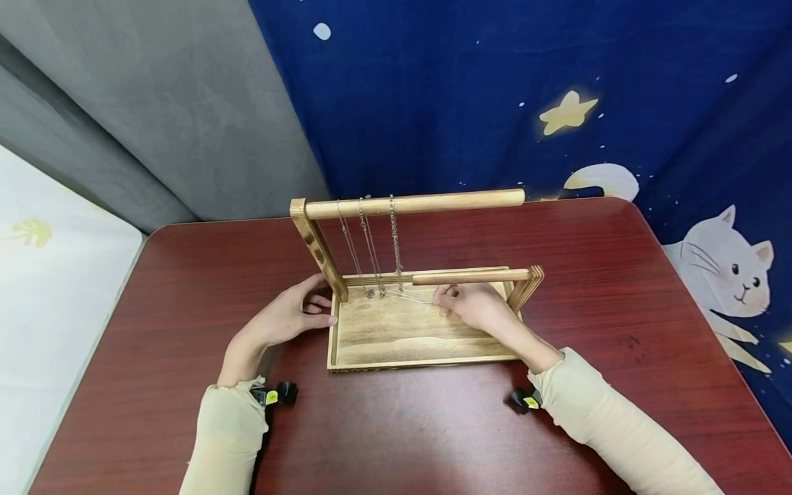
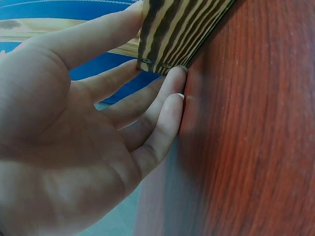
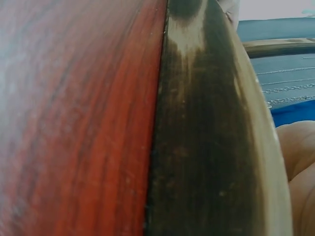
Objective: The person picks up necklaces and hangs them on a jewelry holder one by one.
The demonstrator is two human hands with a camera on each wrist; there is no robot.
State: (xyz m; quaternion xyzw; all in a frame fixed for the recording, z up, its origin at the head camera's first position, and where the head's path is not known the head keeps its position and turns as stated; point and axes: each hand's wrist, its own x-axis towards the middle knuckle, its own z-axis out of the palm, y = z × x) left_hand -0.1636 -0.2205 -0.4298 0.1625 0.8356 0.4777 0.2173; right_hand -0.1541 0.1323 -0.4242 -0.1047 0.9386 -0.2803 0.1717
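Note:
A wooden jewelry stand with a shallow tray sits on the table. My left hand grips its left end; in the left wrist view, the thumb and fingers lie about the striped end of the wood. Over the tray, my right hand pinches a thin silver necklace, stretched leftward toward the hanging chains. Its fingertips are partly hidden, and only part of that hand shows in the right wrist view. Three necklaces, one a thicker chain, hang from the upper bar.
A lower bar runs left from a short right post, just above the right hand. The upper bar joins a tall left post. Beyond the reddish-brown table hangs a blue curtain.

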